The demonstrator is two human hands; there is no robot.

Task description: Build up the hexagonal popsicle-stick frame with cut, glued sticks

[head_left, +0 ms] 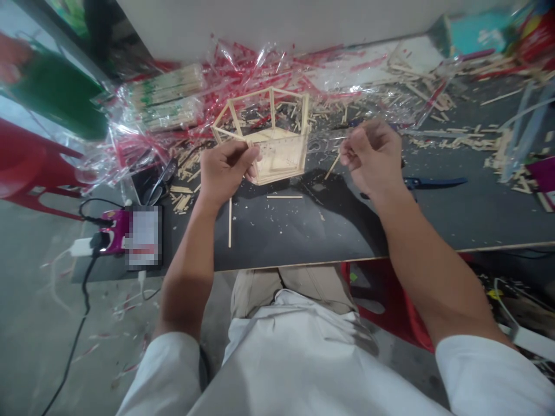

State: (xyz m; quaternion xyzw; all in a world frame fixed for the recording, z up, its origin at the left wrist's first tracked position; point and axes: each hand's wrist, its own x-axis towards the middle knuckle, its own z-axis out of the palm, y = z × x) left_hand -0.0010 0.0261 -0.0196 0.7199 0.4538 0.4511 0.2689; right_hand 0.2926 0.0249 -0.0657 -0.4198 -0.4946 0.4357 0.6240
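My left hand (228,167) is closed around the near left corner of a small frame model (281,153) made of thin wooden sticks. The model has a flat stick-built base, uprights and a top rim, and is tilted slightly towards me. My right hand (373,153) is pinched shut, to the right of the model and apart from it. A short thin wooden stick (333,166) slants down from its fingertips. Two loose sticks lie on the dark table: one crosswise (284,197) below the model, one lengthwise (229,222) under my left wrist. Beside my right wrist lies a blue-handled tool (437,182), its head hidden.
Packed stick bundles (167,92) and crumpled clear-and-red wrappers (255,63) crowd the back. Cut stick pieces are scattered around. At the left edge are a phone (145,237), a purple power strip (113,231) and cables. A red stool (30,167) and another person's hand (13,58) are at far left.
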